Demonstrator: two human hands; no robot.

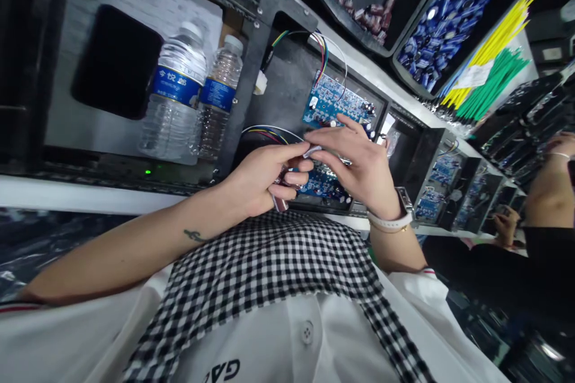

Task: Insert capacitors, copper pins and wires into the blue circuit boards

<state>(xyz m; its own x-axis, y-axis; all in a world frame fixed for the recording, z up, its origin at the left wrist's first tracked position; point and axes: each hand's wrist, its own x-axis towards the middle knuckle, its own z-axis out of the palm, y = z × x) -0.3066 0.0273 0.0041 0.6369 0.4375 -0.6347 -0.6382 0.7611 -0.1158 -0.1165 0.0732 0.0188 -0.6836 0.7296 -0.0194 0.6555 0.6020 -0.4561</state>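
My left hand (274, 176) is closed, its lower fingers curled around reddish-brown capacitors (280, 202), one end sticking out below. Its thumb and forefinger meet a small shiny pale piece (312, 151), perhaps another capacitor. From the other side, my right hand (354, 158) pinches that same piece between thumb and forefinger, its other fingers stretched out. Both hands are above a black tray (283, 102) with two blue circuit boards. The upper circuit board (335, 99) has coloured wires (322, 54) attached; the lower circuit board (321, 184) is partly hidden by my hands.
Left of the tray are two water bottles (175, 93) (221, 96) and a black flat object (117, 63) on paper. Beyond stand a bin of brown capacitors (377, 18), a bin of blue capacitors (431, 27), and yellow and green wires (494, 81). At right, another person's arm (550, 185) shows.
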